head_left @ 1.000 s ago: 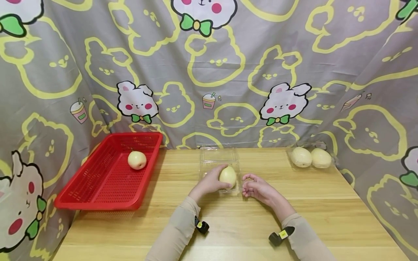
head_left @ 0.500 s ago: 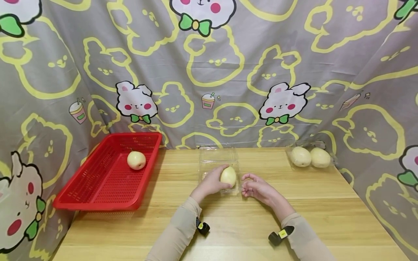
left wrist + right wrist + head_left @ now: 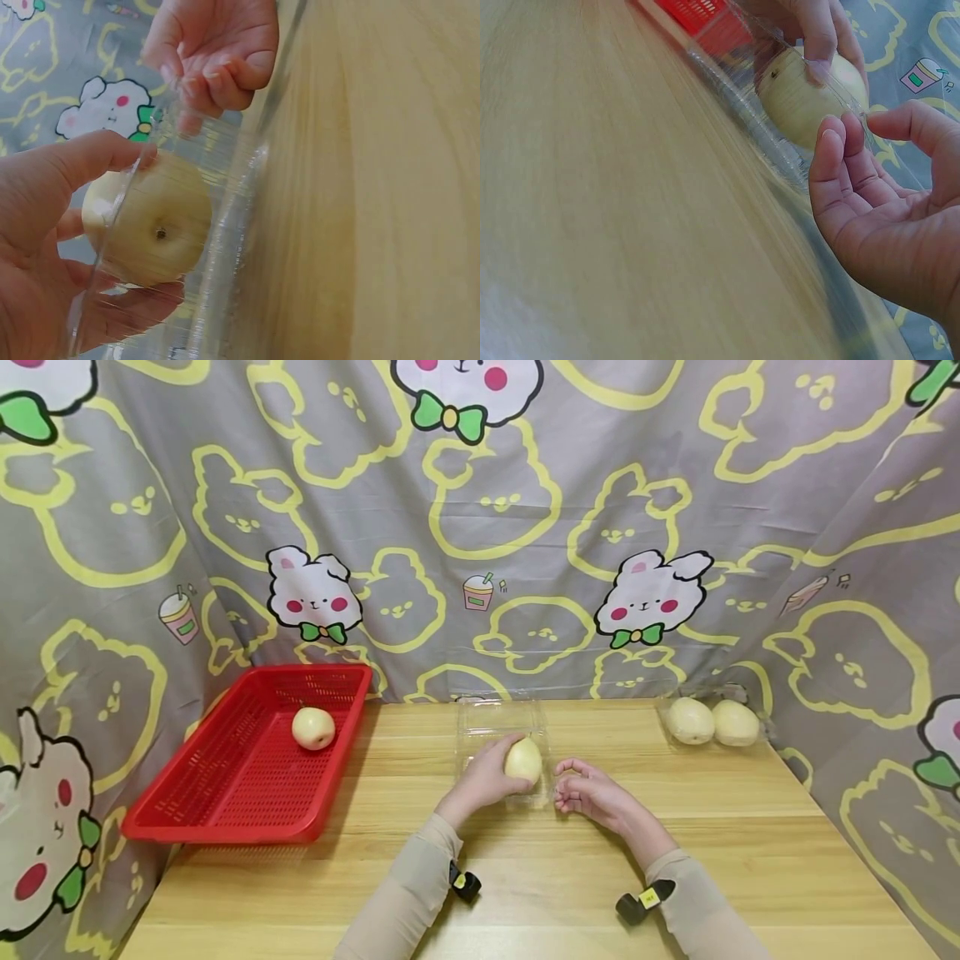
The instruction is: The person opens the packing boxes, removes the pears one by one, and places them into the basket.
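Yellow pear (image 3: 525,760), gripped in left hand (image 3: 486,775)

Grey cartoon-print curtain (image 3: 405,510) behind a table (image 3: 551,868), apparently wood-topped.

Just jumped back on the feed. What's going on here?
A person's left hand grips a pale yellow fruit in the open clear box, while the right hand pinches the box's edge. One more fruit lies in the red basket, and two others sit at the back right of the table.
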`<state>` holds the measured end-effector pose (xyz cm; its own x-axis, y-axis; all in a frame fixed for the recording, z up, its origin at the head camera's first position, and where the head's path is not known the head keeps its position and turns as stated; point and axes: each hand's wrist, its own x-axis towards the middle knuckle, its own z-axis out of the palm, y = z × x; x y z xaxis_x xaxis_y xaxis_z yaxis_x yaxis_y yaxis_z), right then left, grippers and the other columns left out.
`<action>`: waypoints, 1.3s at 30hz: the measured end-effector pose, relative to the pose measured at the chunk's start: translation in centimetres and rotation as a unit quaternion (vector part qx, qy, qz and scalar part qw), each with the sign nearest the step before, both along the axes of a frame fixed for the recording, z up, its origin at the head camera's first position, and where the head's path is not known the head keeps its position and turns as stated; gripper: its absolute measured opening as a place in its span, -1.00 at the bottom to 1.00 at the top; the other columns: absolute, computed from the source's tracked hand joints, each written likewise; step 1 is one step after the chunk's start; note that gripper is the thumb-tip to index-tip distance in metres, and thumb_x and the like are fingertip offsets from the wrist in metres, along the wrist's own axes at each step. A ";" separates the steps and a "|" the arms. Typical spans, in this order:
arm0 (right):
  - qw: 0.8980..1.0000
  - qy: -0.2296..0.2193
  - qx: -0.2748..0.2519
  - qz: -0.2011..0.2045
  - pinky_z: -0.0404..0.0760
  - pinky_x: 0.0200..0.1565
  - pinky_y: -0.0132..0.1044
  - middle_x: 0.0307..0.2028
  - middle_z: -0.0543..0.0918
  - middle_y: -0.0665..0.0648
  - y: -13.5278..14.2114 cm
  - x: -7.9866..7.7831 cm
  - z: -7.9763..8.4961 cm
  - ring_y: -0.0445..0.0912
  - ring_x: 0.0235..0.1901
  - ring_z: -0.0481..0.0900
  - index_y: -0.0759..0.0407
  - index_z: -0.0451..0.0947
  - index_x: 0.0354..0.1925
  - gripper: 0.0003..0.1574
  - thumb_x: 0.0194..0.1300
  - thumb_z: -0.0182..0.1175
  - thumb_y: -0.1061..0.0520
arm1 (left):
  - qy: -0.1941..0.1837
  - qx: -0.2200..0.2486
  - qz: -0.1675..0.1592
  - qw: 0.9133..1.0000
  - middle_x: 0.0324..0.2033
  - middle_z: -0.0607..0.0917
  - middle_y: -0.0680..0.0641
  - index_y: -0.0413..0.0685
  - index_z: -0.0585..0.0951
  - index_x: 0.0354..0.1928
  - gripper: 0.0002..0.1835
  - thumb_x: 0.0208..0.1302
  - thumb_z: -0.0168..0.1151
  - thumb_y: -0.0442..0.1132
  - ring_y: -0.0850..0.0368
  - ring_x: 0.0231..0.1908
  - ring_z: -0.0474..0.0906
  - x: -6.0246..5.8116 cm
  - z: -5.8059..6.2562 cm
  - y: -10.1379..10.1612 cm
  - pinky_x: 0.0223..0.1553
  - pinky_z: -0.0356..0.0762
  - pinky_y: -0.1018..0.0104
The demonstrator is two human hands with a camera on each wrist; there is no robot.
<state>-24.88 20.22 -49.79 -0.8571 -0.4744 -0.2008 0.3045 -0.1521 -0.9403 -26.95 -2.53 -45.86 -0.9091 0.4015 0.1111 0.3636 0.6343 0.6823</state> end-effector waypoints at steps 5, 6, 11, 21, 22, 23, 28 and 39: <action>1.000 0.002 -0.001 0.001 0.60 -0.32 -0.38 -0.45 0.59 0.01 0.0 0.0 0.0 -0.16 -0.44 0.59 0.17 0.21 -0.02 -0.69 0.31 -0.07 0.40 | 0.018 0.002 0.009 1.000 0.18 0.53 -0.20 0.05 0.35 0.39 -0.11 -0.05 0.51 -0.08 -0.12 0.06 0.53 0.1 0.5 -0.2 -0.02 0.56 -0.04; 1.000 0.003 -0.002 0.002 0.60 -0.32 -0.38 -0.45 0.59 0.01 0.0 0.0 0.1 -0.16 -0.44 0.59 0.17 0.21 -0.02 -0.69 0.31 -0.07 0.40 | 0.022 0.002 0.011 1.000 0.18 0.53 -0.20 0.06 0.35 0.39 -0.11 -0.06 0.51 -0.08 -0.12 0.06 0.53 0.1 0.5 -0.2 -0.01 0.56 -0.04; 1.000 0.005 -0.001 0.003 0.61 -0.32 -0.38 -0.45 0.59 0.01 0.0 0.1 0.1 -0.17 -0.44 0.60 0.14 0.22 -0.04 -0.70 0.31 -0.06 0.39 | 0.033 0.010 0.020 0.999 0.18 0.53 -0.20 0.07 0.36 0.39 -0.10 -0.08 0.51 -0.09 -0.11 0.08 0.52 0.0 0.5 -0.4 0.02 0.56 -0.04; 1.000 0.001 0.001 -0.002 0.60 -0.33 -0.39 -0.46 0.58 0.02 -0.1 0.1 0.2 -0.17 -0.44 0.59 0.16 0.21 -0.02 -0.67 0.29 -0.06 0.40 | 0.043 0.021 0.038 0.998 0.17 0.52 -0.17 0.17 0.34 0.40 -0.09 -0.08 0.50 -0.11 -0.12 0.04 0.56 0.3 1.5 -0.8 -0.01 0.59 -0.09; 1.000 0.001 0.002 -0.003 0.60 -0.33 -0.39 -0.46 0.58 0.02 -0.1 0.1 0.2 -0.17 -0.44 0.59 0.16 0.21 -0.02 -0.67 0.28 -0.07 0.41 | 0.042 0.021 0.040 0.998 0.18 0.51 -0.17 0.17 0.33 0.40 -0.09 -0.08 0.50 -0.12 -0.13 0.04 0.56 0.3 1.6 -0.9 -0.01 0.59 -0.10; 1.000 0.000 0.003 -0.004 0.60 -0.33 -0.39 -0.46 0.58 0.02 -0.1 0.1 0.1 -0.17 -0.45 0.59 0.15 0.21 -0.02 -0.67 0.28 -0.06 0.41 | 0.038 0.023 0.043 0.998 0.19 0.50 -0.17 0.19 0.33 0.40 -0.09 -0.07 0.50 -0.12 -0.14 0.04 0.56 0.3 1.7 -0.9 -0.02 0.60 -0.11; 1.000 0.003 0.006 -0.004 0.61 -0.33 -0.39 -0.46 0.59 0.01 -0.1 0.1 0.1 -0.17 -0.44 0.60 0.13 0.24 -0.04 -0.68 0.29 -0.07 0.41 | 0.034 0.029 0.053 0.998 0.22 0.47 -0.20 0.23 0.31 0.41 -0.07 -0.08 0.51 -0.14 -0.18 0.05 0.55 0.5 2.2 -1.2 -0.05 0.60 -0.16; 1.000 0.005 0.004 -0.003 0.61 -0.33 -0.39 -0.46 0.59 0.01 -0.1 0.1 0.0 -0.17 -0.45 0.60 0.12 0.24 -0.05 -0.68 0.28 -0.06 0.41 | 0.064 0.034 0.058 0.996 0.23 0.46 -0.15 0.26 0.31 0.41 -0.07 -0.08 0.50 -0.17 -0.16 0.11 0.53 0.6 3.2 -2.0 0.04 0.57 -0.14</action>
<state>-24.78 20.14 -49.76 -0.8622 -0.4670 -0.1961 0.2946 -0.1474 -0.9442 -26.32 -4.55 -42.62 -0.9259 0.2813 0.2523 0.3765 0.6307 0.6786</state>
